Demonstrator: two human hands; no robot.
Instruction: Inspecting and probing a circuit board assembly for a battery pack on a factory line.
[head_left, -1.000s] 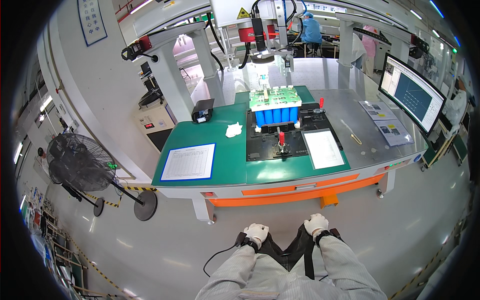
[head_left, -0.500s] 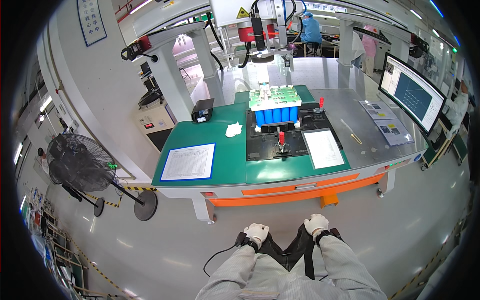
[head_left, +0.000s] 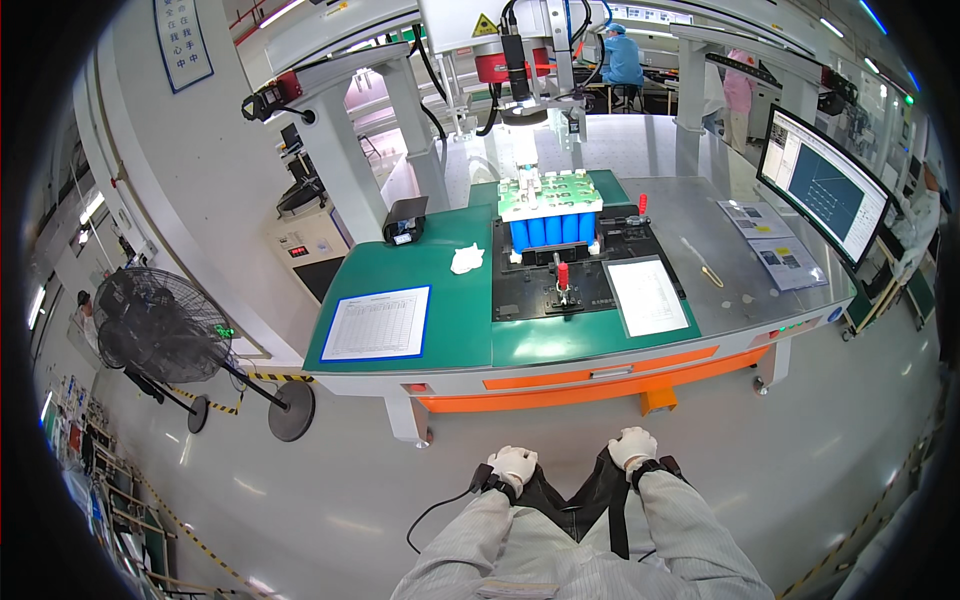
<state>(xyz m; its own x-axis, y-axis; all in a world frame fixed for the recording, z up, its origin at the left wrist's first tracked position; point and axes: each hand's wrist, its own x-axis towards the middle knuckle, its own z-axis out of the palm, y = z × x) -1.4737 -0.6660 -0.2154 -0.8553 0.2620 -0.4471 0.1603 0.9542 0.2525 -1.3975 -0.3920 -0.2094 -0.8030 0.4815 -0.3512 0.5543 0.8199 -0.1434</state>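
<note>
My left hand (head_left: 514, 465) is in a white glove and rests at my left knee on black cloth (head_left: 572, 518). Its fingers look curled in, with nothing visible in them. My right hand (head_left: 632, 447), gloved alike, lies closed on the other knee, its fingertips hidden. Each wrist wears a dark band. Beyond them on the workbench, a block of blue cylindrical cells (head_left: 552, 232) with a pale green top plate (head_left: 550, 196) sits on a black fixture (head_left: 522, 293). A red-handled clamp (head_left: 563, 277) stands at its front. Both hands are well apart from the bench.
A machine head (head_left: 516, 75) hangs over the cells. A blue-edged sheet (head_left: 376, 324), crumpled white cloth (head_left: 467, 260) and white paper (head_left: 648, 298) lie on the bench. A monitor (head_left: 824, 185) stands right, a floor fan (head_left: 160, 325) left. People work behind, one in blue (head_left: 623, 62).
My hands and the bench things stay where they were. At the far right, a person in pale clothing has shifted slightly.
</note>
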